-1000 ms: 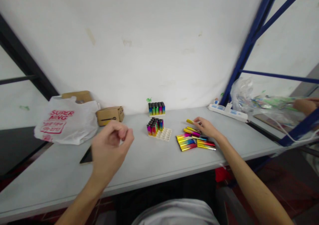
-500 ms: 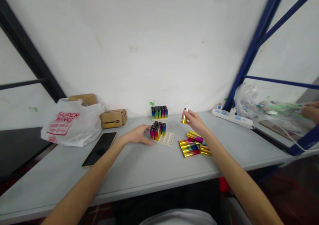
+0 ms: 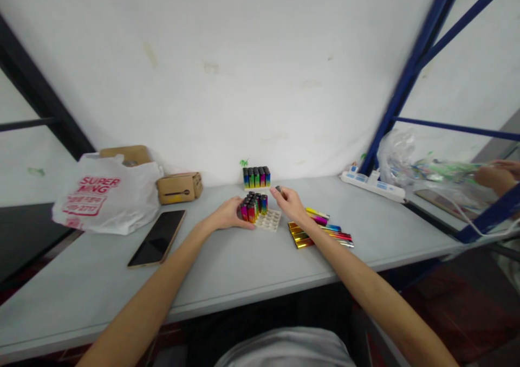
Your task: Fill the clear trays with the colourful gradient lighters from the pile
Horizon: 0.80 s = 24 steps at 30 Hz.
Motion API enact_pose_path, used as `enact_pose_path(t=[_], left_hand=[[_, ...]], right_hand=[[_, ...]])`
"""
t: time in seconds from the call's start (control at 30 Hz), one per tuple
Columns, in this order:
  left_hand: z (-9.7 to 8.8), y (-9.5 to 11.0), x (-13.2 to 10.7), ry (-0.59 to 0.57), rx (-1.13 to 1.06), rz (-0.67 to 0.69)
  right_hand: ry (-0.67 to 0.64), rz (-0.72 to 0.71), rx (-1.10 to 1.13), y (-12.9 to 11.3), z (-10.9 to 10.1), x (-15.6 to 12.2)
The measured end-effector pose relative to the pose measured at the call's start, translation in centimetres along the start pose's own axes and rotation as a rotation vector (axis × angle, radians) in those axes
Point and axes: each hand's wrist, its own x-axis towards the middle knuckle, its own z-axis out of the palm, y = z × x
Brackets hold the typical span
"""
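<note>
My left hand (image 3: 229, 214) curls round the left end of a white tray (image 3: 271, 220), its thumb along the front and its fingers behind. Several shiny multicoloured lighters (image 3: 252, 208) with dark tops stand upright in the tray's left part; round holes show at its right. Just above the tray's right side, my right hand (image 3: 289, 203) pinches a lighter (image 3: 278, 188), of which only the top shows. Several loose metallic lighters (image 3: 303, 236) lie on the table right of the tray, partly behind my right forearm.
A second full rack of lighters (image 3: 257, 177) stands by the wall. To the left are a phone (image 3: 157, 238), a small cardboard box (image 3: 179, 188) and a white plastic bag (image 3: 108, 193). A power strip (image 3: 372, 186) lies right; another person's hands (image 3: 498, 176) are beyond the blue frame.
My right hand has carried the lighter left and down, from above the loose lighters to the tray. My left hand has closed in against the tray's left end.
</note>
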Motion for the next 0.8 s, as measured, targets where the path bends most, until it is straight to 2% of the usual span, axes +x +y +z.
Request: enact_pose_path(t=[0.07,0.17,0.3,0.43,0.53,0.67,0.8], left_hand=[[0.7,0.3,0.1,0.034,-0.034,-0.003],[1.2,0.5,0.0,0.052,-0.060,-0.025],[1.1,0.5,-0.1,0.045,-0.053,-0.035],[0.9,0.6,-0.1,0.038,-0.045,-0.032],[0.9,0.7,-0.2,0.036,-0.045,-0.024],[0.9,0.9,-0.2,0.044,-0.036,-0.006],[0.9,0.8,-0.2,0.033,-0.046,-0.006]], right_hand=[[0.037,-0.027,-0.091,0.2,0.1,-0.3],[0.052,0.019,-0.149,0.5,0.3,-0.4],[0.078,0.096,-0.199,1.1,0.5,-0.2],[0.101,0.099,-0.233,1.4,0.4,-0.3],[0.094,0.054,-0.231,1.2,0.2,-0.5],[-0.012,-0.036,-0.231,0.6,-0.2,-0.8],[-0.051,-0.224,-0.394,0.1,-0.8,-0.9]])
